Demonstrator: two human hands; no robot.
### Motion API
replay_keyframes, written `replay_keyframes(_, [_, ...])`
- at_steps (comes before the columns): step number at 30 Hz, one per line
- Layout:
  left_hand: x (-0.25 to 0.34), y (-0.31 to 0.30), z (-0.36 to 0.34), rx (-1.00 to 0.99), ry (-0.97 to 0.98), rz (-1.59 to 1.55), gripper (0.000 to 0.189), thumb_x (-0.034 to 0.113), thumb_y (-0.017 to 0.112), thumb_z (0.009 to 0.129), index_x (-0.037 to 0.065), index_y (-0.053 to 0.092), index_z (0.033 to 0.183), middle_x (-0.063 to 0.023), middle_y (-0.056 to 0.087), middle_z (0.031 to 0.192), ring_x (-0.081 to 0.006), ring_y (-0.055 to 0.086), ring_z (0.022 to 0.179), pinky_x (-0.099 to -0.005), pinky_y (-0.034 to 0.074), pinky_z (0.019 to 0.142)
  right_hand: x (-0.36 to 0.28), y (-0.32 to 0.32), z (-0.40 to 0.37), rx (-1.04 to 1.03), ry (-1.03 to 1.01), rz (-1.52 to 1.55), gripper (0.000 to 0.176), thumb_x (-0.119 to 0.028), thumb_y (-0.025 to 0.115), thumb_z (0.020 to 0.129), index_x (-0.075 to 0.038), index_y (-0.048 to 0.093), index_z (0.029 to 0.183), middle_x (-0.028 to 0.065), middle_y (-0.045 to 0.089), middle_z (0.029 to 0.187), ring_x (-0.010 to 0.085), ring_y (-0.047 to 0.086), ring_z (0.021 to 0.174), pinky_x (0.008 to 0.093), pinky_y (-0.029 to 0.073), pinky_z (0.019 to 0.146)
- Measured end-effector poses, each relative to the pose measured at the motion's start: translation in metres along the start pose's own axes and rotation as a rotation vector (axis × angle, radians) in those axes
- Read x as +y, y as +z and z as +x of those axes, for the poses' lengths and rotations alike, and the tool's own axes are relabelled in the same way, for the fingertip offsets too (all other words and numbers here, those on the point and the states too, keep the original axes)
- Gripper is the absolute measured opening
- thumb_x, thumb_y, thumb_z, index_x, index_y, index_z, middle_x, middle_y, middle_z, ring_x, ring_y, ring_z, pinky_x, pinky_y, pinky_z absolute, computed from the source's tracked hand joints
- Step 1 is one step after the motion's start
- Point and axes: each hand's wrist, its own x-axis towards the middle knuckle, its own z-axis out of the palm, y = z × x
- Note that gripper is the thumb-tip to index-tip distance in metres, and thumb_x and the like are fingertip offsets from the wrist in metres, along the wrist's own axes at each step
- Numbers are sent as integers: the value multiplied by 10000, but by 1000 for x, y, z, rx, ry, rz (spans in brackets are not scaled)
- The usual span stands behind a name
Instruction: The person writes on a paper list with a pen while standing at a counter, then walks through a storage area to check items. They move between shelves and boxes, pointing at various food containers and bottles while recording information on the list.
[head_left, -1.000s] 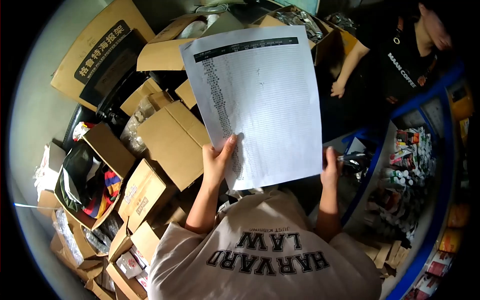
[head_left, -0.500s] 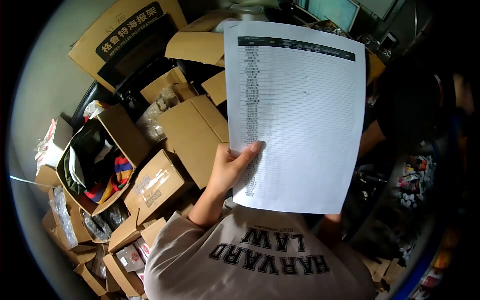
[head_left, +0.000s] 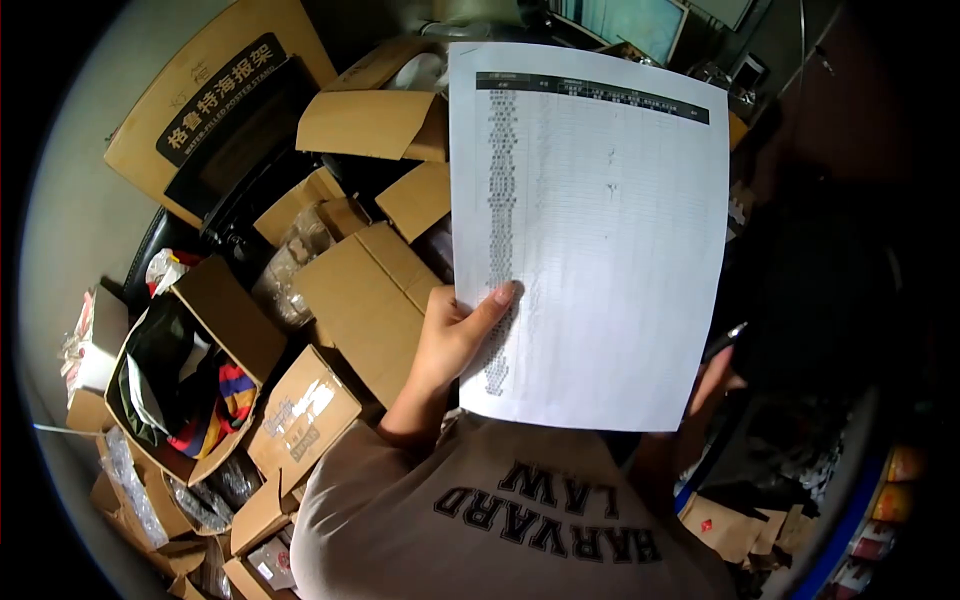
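A printed sheet of paper (head_left: pixel 610 260) with a dark header row, a column of small text at its left and many thin lines is held up before my chest. My left hand (head_left: pixel 455 335) grips its lower left edge, thumb on the front and fingers hidden behind. Beside the lower right edge, my right hand (head_left: pixel 710 385) is partly hidden by the sheet and in shadow. From it a dark pen (head_left: pixel 724 342) with a shiny end points up and right.
Open cardboard boxes (head_left: pixel 365 300) crowd the left, one holding striped cloth (head_left: pixel 225 405). Behind them leans a large poster-stand carton (head_left: pixel 215 95). A monitor (head_left: pixel 640 25) is at the back. Brown paper bags (head_left: pixel 735 525) lie low on the right, near a dark shape.
My right hand has come out from behind the sheet at the right, with the pen showing. The view has shifted slightly; my left hand keeps its hold. A person's arm at right no longer shows.
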Motion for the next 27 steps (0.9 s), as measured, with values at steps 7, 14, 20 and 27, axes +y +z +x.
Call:
replay_keyframes(7, [-2,-16,26,-8,-74,-11,265,205,571,792,-59,587,797,-68,594,701,-78,520,588,-199,415,509,9,-14,2,28,-144,-533,277,-120,350,841,53,470,1021,145,538,947,197,522,810,291,406,724])
replay_keyframes(14, [8,-26,74,-135,-71,19,275,195,569,793,-77,573,835,-87,595,702,-93,530,590,-210,421,521,23,4,25,46,-157,-271,424,-201,380,771,58,367,1107,193,455,1070,235,475,927,349,355,815])
replay_keyframes(20, [0,-35,101,-242,-27,-12,279,214,572,792,-63,578,825,-59,584,708,-79,509,625,-207,410,542,44,16,29,390,-221,-710,142,-163,433,823,-51,353,791,85,494,740,114,448,616,209,354,585])
replay_keyframes(27, [-7,-23,126,-397,-13,51,279,238,559,802,-17,575,688,10,504,548,-37,410,504,-193,316,442,28,4,25,655,-74,-142,614,-581,286,799,-79,401,1134,97,577,806,180,548,621,269,439,582])
